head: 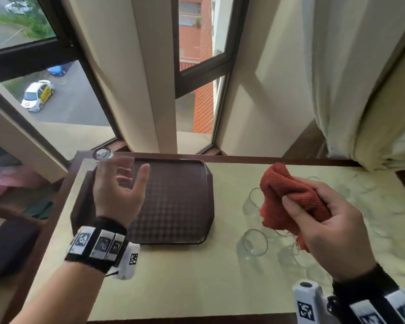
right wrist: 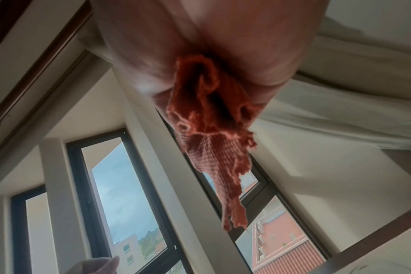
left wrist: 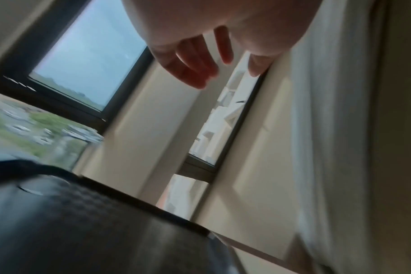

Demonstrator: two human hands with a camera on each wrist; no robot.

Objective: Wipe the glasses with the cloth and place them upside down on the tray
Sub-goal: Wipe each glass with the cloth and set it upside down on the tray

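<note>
The head view looks forward and down from above the near edge of the table [head: 197, 288], taking in the tray [head: 173, 197] at left, both hands and the window [head: 56, 101] at the far side. The left wrist view sits low, close over the tray [left wrist: 94, 231], facing up and far past the left hand [left wrist: 200, 46] to the window [left wrist: 89, 55]. The right wrist view looks steeply up along the right hand [right wrist: 200, 46] and cloth [right wrist: 211, 129], very near. All 3 views share the window [right wrist: 124, 194].
</note>
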